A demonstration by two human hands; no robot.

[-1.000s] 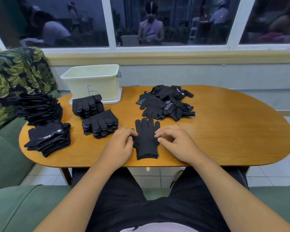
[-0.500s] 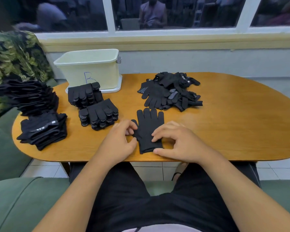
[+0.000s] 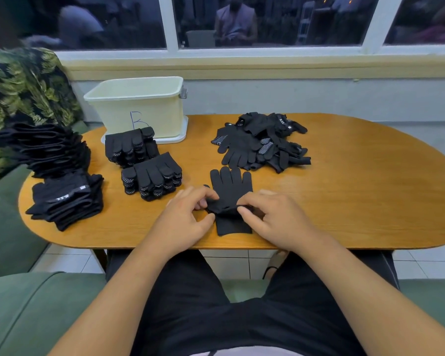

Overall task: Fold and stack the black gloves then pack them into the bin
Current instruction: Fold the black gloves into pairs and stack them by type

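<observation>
A black glove [image 3: 231, 191] lies flat near the table's front edge, fingers pointing away from me. My left hand [image 3: 188, 214] pinches its left side at the palm, and my right hand [image 3: 272, 217] pinches its right side, bunching the fabric between them. A loose pile of unfolded black gloves [image 3: 262, 142] sits behind it. Two folded stacks [image 3: 152, 176] [image 3: 130, 146] stand to the left. The pale yellow bin [image 3: 139, 106], marked with a B, stands at the back left on a white lid.
Two more stacks of black gloves [image 3: 67, 199] [image 3: 52, 150] sit at the table's left end, next to a leaf-patterned cushion [image 3: 23, 86]. The wooden table [image 3: 357, 188] is oval. A green sofa is under me and a window wall lies behind the table.
Both hands have closed in on the glove's middle and pinched it, raising a fold in the fabric that lay flat before. The camera has tilted downward.
</observation>
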